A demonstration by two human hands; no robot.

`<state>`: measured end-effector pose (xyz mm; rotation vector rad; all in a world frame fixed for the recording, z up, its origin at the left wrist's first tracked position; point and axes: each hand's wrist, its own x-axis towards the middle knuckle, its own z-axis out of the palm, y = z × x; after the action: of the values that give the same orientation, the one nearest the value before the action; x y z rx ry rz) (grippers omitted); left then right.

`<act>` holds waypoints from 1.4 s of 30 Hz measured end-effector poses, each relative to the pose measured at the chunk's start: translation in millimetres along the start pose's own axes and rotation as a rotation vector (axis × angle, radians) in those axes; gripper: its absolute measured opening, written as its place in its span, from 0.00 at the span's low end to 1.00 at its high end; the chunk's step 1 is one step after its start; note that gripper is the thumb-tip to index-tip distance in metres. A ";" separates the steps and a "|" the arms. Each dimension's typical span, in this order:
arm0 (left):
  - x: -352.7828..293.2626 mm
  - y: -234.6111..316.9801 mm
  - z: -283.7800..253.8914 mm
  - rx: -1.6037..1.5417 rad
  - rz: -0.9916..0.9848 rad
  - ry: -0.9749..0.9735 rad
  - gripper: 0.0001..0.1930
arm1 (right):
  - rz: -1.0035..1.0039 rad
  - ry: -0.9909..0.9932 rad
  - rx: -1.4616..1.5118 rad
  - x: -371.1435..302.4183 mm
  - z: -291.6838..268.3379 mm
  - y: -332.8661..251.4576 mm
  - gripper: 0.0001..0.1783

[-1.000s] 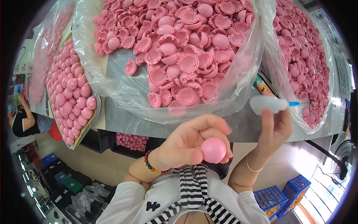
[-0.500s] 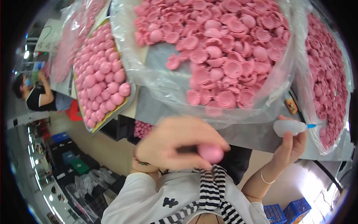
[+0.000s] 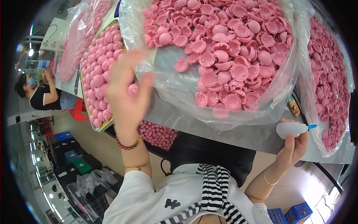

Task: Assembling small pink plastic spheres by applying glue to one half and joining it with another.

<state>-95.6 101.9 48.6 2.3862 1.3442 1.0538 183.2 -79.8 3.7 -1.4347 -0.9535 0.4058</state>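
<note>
My left hand [image 3: 126, 99], blurred by motion, is over the right edge of a yellow-rimmed tray [image 3: 98, 129] heaped with closed pink balls [image 3: 98, 81]. Its thumb and fingers are spread apart. One pink ball [image 3: 133, 89] shows in the gap between them, seemingly resting at the tray's edge. At the right, my right hand [image 3: 294, 147] grips a small white squeeze bottle [image 3: 290, 129] lying sideways, its blue needle tip [image 3: 312, 127] pointing right. Many loose pink half-shells [image 3: 232, 72] spread across a clear plastic bag [image 3: 175, 95] in front of me.
Another bag of pink shells [image 3: 328, 74] lies far right, beside an orange printed item [image 3: 294, 106]. Below the grey table [image 3: 238, 131] is a container of pink pieces [image 3: 158, 135]. A masked person [image 3: 46, 91] sits at the far left, near a red stool [image 3: 79, 111].
My left hand has swung left from in front of my chest to the tray and spread its fingers; the pink ball it held no longer shows in its grip. My right hand still holds the bottle.
</note>
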 end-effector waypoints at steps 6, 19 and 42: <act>-3.0 8.7 40.0 0.216 0.201 -0.210 0.15 | -0.011 -0.026 0.002 -2.7 3.2 -1.0 0.21; -58.1 101.1 54.3 -0.818 0.210 -0.468 0.18 | 0.269 -0.092 0.392 -33.8 53.1 -53.5 0.27; -71.9 103.0 69.2 -1.816 -0.504 -0.588 0.24 | -0.271 0.033 0.515 -15.6 20.4 -25.7 0.28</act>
<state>-4.5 -3.5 14.6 0.7498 0.2592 0.6771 151.0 -82.2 20.5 -0.8314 -0.9188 0.3882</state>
